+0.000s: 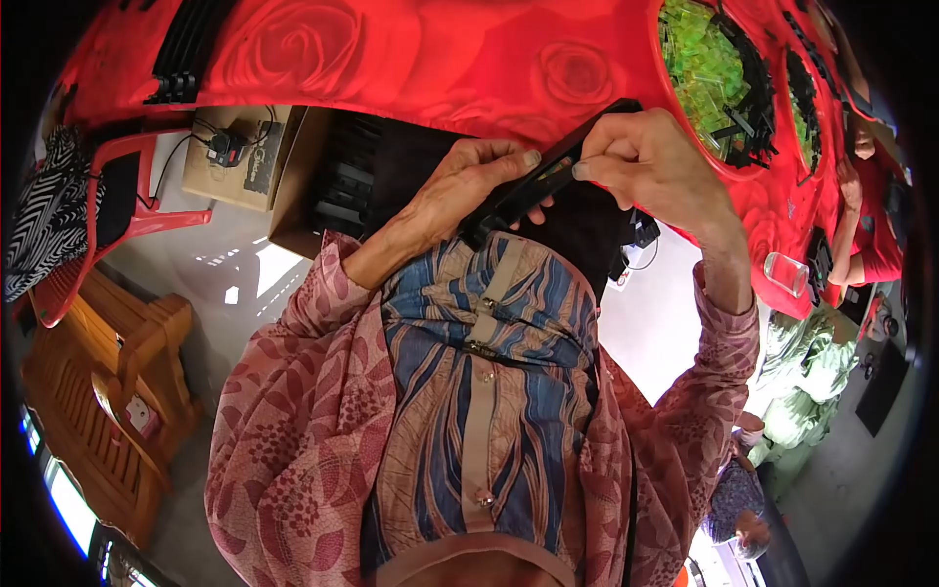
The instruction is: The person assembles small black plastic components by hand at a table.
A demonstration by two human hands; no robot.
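At the near edge of the red worktop [440, 59], the fingers of the left hand [477, 174] clamp a long black strip [510, 205]; whether the right hand's [648, 157] bent fingers grip anything, I cannot tell. Probably light, stiff, smooth: hold its long edges.

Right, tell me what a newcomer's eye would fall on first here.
Most likely the bright red rose-patterned tablecloth, spread across the top of the view. Next, perhaps, the heap of translucent green pieces at the upper right, with black strips along its right side. Near the upper middle, the left hand holds a long black piece, with the right hand at its upper end.
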